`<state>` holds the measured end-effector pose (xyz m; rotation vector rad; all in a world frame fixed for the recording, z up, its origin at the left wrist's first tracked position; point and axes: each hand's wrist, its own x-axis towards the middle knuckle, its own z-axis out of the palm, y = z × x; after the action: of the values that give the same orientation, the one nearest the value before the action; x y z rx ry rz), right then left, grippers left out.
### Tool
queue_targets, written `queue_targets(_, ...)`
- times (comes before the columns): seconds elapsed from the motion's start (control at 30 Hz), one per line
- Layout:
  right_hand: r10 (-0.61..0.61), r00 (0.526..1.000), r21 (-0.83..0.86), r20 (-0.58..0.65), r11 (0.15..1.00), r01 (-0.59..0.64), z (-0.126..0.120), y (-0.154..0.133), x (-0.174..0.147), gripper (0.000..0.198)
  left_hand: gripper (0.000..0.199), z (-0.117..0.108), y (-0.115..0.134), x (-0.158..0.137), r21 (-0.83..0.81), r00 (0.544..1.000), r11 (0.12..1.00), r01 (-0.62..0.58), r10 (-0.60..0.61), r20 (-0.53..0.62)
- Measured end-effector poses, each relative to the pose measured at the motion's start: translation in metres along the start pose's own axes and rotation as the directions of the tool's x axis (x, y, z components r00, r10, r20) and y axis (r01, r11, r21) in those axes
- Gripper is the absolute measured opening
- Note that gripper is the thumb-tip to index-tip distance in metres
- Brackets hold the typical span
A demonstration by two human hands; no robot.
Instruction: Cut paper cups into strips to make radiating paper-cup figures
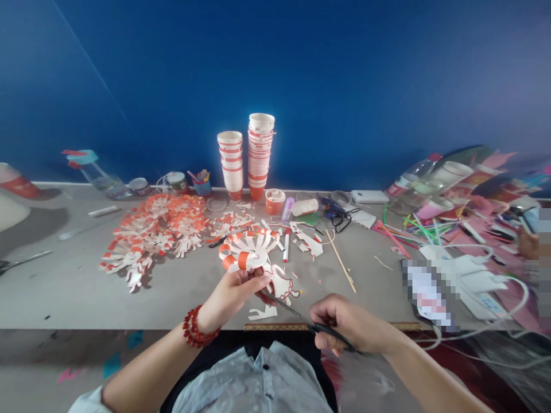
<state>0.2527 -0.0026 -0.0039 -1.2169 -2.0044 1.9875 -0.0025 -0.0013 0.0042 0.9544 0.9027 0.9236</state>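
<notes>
Left hand (232, 292): pinched on a paper cutout (243, 261) of curled white strips with orange bands, held up just beyond the thumb; the fingers beneath are largely hidden. Right hand (342, 321): closed round the black handles of scissors (297, 314), blades aimed at the left grip; tips lost against paper and fingers, blade gap unreadable. Red-outlined paper figure (282, 284): just right of the left grip (whether joined to the cutout, cannot tell). White scrap (263, 313): between the hands, on the table (77, 292). Heap of orange-and-white cutouts (166, 221): left of and beyond the left grip, pieces overlapping past counting. Two cup stacks (231, 166) (260, 155): farther beyond it. Phone (430, 295): right of the right grip, screen pixelated. Bottle (407, 178): beyond the right grip, smeared. Orange cup (17, 182): far left, cut by the frame edge.
</notes>
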Motion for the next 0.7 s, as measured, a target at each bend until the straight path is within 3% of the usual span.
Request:
queue_targets(0.53,-0.022,0.999,-0.021,-0.046,1.000,0.021,0.005,-0.002,0.004,0.052,0.029,-0.003,-0.001,0.000,0.019,1.000,1.000,-0.018,0.018,-0.019)
queue_targets(0.7,0.004,0.998,-0.054,-0.061,0.998,-0.007,0.002,0.010,-0.004,0.045,0.026,-0.016,-0.006,0.004,0.146,0.987,0.982,-0.121,0.134,-0.083)
